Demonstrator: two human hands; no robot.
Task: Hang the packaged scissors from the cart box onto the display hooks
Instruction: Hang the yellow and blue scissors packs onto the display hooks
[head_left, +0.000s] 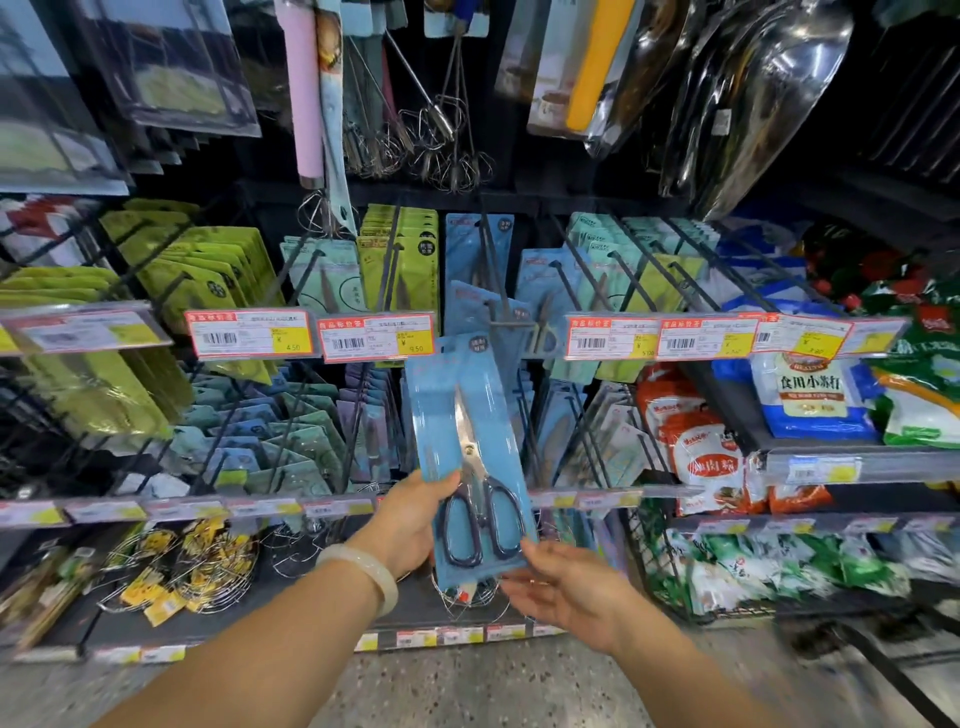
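A pack of scissors (470, 447), steel blades and dark handles on a blue card under clear plastic, stands upright in front of the display. My left hand (415, 519) grips its left edge, thumb across the front. My right hand (563, 590) pinches the card's lower right corner. The card's top reaches up to a black display hook (501, 312) that carries similar blue scissor packs (480, 249). The cart box is out of view.
Rows of hooks hold green and blue packaged tools (208, 270) behind red-and-yellow price tags (376, 338). Whisks (447, 156) hang above. Bags of food (810, 395) fill the shelves at the right. Wire racks (197, 566) lie on the bottom shelf.
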